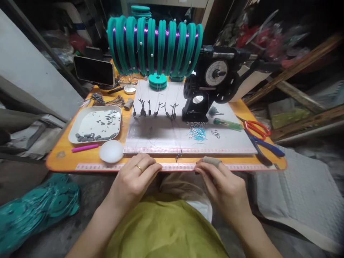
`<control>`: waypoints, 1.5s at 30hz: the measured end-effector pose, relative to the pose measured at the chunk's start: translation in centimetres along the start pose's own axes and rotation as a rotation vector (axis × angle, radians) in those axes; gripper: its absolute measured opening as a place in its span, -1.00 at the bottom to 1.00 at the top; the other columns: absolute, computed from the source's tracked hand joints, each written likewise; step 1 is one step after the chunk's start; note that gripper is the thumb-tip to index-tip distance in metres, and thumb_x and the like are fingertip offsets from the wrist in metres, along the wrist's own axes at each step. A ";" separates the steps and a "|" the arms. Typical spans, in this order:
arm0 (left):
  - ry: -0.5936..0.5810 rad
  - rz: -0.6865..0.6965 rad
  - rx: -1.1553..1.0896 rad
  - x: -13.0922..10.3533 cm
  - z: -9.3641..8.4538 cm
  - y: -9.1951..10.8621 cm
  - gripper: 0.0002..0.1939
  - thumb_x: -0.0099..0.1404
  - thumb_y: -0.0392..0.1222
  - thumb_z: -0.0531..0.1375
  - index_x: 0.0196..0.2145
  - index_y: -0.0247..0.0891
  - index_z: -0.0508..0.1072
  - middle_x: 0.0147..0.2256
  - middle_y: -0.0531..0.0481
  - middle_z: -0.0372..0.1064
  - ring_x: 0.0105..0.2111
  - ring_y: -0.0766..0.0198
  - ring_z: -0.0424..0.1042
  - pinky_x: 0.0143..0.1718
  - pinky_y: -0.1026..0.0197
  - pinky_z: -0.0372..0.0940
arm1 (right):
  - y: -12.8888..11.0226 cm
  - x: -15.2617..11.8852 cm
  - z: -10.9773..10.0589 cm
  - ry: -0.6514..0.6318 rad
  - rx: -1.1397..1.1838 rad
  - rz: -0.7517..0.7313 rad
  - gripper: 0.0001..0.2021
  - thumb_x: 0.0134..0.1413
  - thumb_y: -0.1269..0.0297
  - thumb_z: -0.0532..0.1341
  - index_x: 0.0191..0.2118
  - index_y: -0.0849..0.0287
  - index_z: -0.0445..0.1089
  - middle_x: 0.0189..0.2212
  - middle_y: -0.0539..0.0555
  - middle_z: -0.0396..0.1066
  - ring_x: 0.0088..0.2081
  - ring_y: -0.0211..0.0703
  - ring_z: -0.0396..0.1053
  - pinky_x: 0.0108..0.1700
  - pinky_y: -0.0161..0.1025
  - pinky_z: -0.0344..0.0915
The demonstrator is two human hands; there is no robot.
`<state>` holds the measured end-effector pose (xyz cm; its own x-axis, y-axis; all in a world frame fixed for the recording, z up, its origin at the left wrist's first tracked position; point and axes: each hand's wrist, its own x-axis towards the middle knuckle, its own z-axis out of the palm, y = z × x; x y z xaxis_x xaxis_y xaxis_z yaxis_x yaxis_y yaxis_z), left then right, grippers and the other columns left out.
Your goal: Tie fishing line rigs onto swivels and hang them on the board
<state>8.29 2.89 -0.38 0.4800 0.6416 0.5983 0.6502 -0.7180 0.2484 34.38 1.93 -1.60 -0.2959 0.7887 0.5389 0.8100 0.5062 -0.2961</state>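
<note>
Along the table's front edge lies a pink-and-white measuring strip [177,167]. My left hand [137,175] is closed at the strip, fingers pinched together; anything between them is too small to name. To its right, my right hand [223,179] is also closed in a pinch at the edge, with a grey wrap [211,161] on one finger; a small dark bit shows at its fingertips. Between and just behind the hands is a small dark beaded piece [178,155]. Green spools [154,46] wound with purple thread hang above a white board [166,138], with thin threads running down to dark weights [156,113].
On the left are a white tray [94,125] of grey pieces, a white bowl [111,151], a pink pen [85,148] and a phone [94,70]. At right stand a black machine [200,104], blue-handled pliers [270,147] and red-handled scissors [257,129]. Blue pins [198,133] lie on the board.
</note>
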 end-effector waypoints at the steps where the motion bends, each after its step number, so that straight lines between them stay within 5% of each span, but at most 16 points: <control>1: -0.039 0.004 -0.006 0.0 -0.1 -0.1 -0.86 0.30 -0.48 0.20 -0.18 -0.42 0.46 -0.31 -0.20 0.45 -0.27 0.13 0.38 -0.26 0.09 0.32 | -0.2 0.1 -0.2 0.007 -0.004 0.017 -0.88 0.25 0.39 0.24 -0.12 0.16 0.48 -0.20 0.10 0.49 -0.32 -0.22 0.51 -0.25 -0.32 0.35; 4: -0.133 0.034 0.010 0.2 -0.5 -0.3 -0.86 0.32 -0.50 0.15 -0.17 -0.46 0.45 -0.30 -0.22 0.42 -0.27 0.11 0.33 -0.28 0.08 0.31 | -1.6 0.6 -0.5 0.070 0.033 0.043 -0.82 0.23 0.43 0.25 -0.06 0.18 0.49 -0.13 0.17 0.43 -0.28 -0.22 0.48 -0.22 -0.32 0.35; 6: -0.165 0.061 0.013 0.4 -0.8 -0.3 -0.86 0.33 -0.49 0.14 -0.17 -0.49 0.45 -0.31 -0.23 0.40 -0.27 0.10 0.31 -0.28 0.06 0.32 | -2.9 0.8 -0.3 0.064 0.082 0.006 -0.76 0.24 0.45 0.23 0.00 0.19 0.48 -0.28 0.12 0.42 -0.36 -0.24 0.43 -0.30 -0.32 0.32; 9: -0.192 0.100 -0.001 0.7 -1.0 -0.4 -0.86 0.34 -0.45 0.14 -0.15 -0.51 0.43 -0.31 -0.24 0.38 -0.27 0.09 0.29 -0.28 0.04 0.33 | -4.7 1.2 0.8 -0.094 0.135 -0.061 -0.69 0.31 0.40 0.16 0.13 0.24 0.40 -0.49 0.01 0.39 -0.49 -0.24 0.38 -0.42 -0.29 0.23; 12: -0.190 0.119 0.003 1.0 -0.9 -0.5 -0.87 0.35 -0.44 0.13 -0.16 -0.50 0.42 -0.33 -0.22 0.37 -0.28 0.10 0.28 -0.29 0.05 0.34 | -5.3 1.2 1.8 -0.217 0.116 -0.069 -0.65 0.37 0.33 0.07 0.17 0.27 0.37 -0.49 0.02 0.44 -0.52 -0.22 0.41 -0.46 -0.26 0.20; 32: -0.228 0.128 0.012 1.6 -0.3 0.0 -0.88 0.34 -0.50 0.13 -0.19 -0.45 0.42 -0.35 -0.17 0.35 -0.30 0.14 0.27 -0.27 0.07 0.26 | -0.8 -2.4 -0.9 -0.188 -0.090 -0.017 -0.60 0.38 0.30 0.07 0.25 0.28 0.29 -0.57 -0.05 0.29 -0.58 -0.24 0.34 -0.50 -0.24 0.14; 45: -0.220 0.144 0.025 1.7 -0.2 0.1 -0.85 0.35 -0.49 0.11 -0.15 -0.45 0.42 -0.33 -0.17 0.36 -0.30 0.12 0.30 -0.30 0.08 0.26 | -0.8 -2.5 -1.3 -0.297 0.441 0.318 -0.55 0.31 0.33 0.15 0.28 0.12 0.25 -0.17 0.09 0.59 -0.25 -0.20 0.54 -0.10 -0.30 0.42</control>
<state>9.04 3.83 0.78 0.6837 0.5783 0.4452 0.5789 -0.8012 0.1517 35.11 -0.89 -1.67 -0.2539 0.9561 0.1466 0.6146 0.2765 -0.7388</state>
